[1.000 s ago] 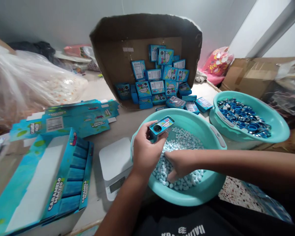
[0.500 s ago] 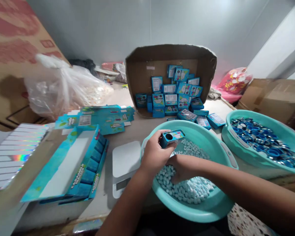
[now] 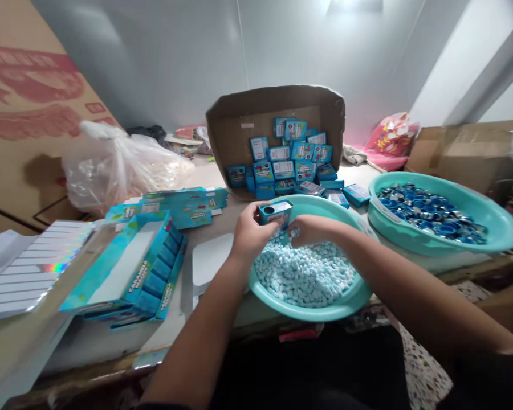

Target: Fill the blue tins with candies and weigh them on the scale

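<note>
My left hand (image 3: 253, 230) is wrapped round a small blue candy box (image 3: 277, 212), whose top has a round dark hole. It holds the box over the back left of a turquoise basin (image 3: 312, 314). Pale blue candies (image 3: 308, 276) are heaped inside that basin. Just right of the box, my right hand (image 3: 310, 230) is closed on some of the candies, with a few showing at its fingertips. A white kitchen scale (image 3: 211, 259) stands left of the basin, partly hidden by my left forearm.
Several filled-looking blue boxes (image 3: 283, 169) lie in and before a tipped cardboard carton (image 3: 231, 128). Another turquoise basin (image 3: 380, 219) holds blue and silver caps (image 3: 431, 210). At left are an open display box (image 3: 123, 273), flat printed cartons (image 3: 179, 205) and a plastic bag (image 3: 128, 159).
My right hand has come up out of the heap of candies and now holds some beside the box. The box stays in my left hand. The view has shifted.
</note>
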